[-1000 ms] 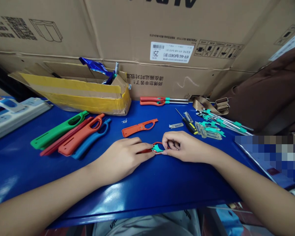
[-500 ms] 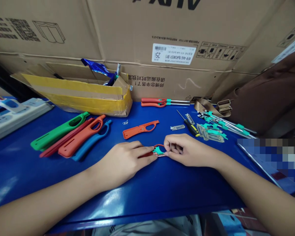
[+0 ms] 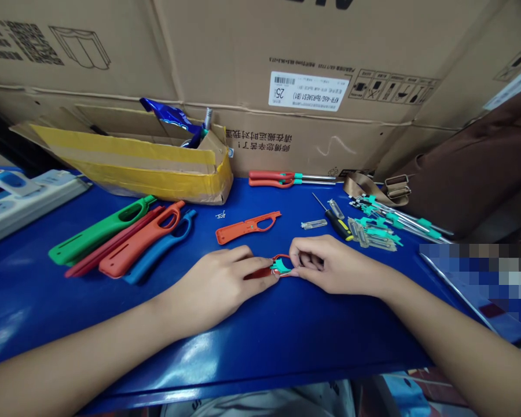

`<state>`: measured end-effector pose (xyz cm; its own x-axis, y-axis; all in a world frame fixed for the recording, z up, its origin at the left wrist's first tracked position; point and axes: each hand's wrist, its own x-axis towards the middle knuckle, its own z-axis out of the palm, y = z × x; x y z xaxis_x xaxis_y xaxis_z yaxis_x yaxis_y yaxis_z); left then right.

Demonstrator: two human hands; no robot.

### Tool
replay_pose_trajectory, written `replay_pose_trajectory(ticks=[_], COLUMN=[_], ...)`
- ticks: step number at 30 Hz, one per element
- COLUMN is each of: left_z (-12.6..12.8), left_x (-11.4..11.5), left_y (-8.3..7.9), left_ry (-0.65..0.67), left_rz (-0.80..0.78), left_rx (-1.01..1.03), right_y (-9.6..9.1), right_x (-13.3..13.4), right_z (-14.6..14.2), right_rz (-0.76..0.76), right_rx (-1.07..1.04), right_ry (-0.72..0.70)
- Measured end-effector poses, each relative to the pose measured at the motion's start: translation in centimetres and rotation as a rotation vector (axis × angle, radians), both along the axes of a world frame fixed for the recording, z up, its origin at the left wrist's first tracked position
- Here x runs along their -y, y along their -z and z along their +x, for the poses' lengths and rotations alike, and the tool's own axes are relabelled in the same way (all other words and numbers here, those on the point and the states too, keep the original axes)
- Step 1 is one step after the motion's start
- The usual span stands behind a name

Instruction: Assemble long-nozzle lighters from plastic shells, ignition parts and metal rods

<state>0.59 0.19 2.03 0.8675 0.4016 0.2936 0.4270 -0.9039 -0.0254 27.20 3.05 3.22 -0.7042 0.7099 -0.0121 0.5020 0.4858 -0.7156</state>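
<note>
My left hand (image 3: 223, 281) lies over a red lighter casing half (image 3: 260, 272) on the table, its fingers closed on it and hiding most of it. A teal trigger piece (image 3: 280, 266) sits in the casing's opening beside my fingertips. At the casing's other end my right hand (image 3: 325, 263) is closed, thumb and index finger pinching the looped edge. A second, orange casing half (image 3: 248, 227) lies inner side up just beyond my hands. To its right are a black and yellow screwdriver (image 3: 339, 225) and several clear fuel tanks (image 3: 371, 236).
Green (image 3: 99, 231), red, orange (image 3: 139, 243) and blue casings lie at left. Behind them stands a cardboard box (image 3: 134, 171) with yellow tape, beside a power strip (image 3: 30, 200). Two assembled red lighters (image 3: 271, 179) lie at the back. Metal tubes with teal parts (image 3: 399, 220) lie right.
The view has shifted slightly. Both hands stay at the red casing, with only a tiny movement of the fingers around the teal piece.
</note>
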Motion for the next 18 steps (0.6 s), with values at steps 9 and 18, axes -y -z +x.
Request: replay_pose_trajectory(ticks=[9,18], left_z=[0.05,0.20], left_x=[-0.06,-0.08], left_y=[0.20,0.07], left_ry=[-0.016,-0.023], left_rz=[0.011,-0.043], left_rx=[-0.020,0.057], right_y=[-0.21,-0.30], right_x=[0.06,0.07], right_z=[-0.17,-0.03], right_rz=[0.010,-0.003], right_rx=[0.017,0.023], right_ry=[0.024,0.013])
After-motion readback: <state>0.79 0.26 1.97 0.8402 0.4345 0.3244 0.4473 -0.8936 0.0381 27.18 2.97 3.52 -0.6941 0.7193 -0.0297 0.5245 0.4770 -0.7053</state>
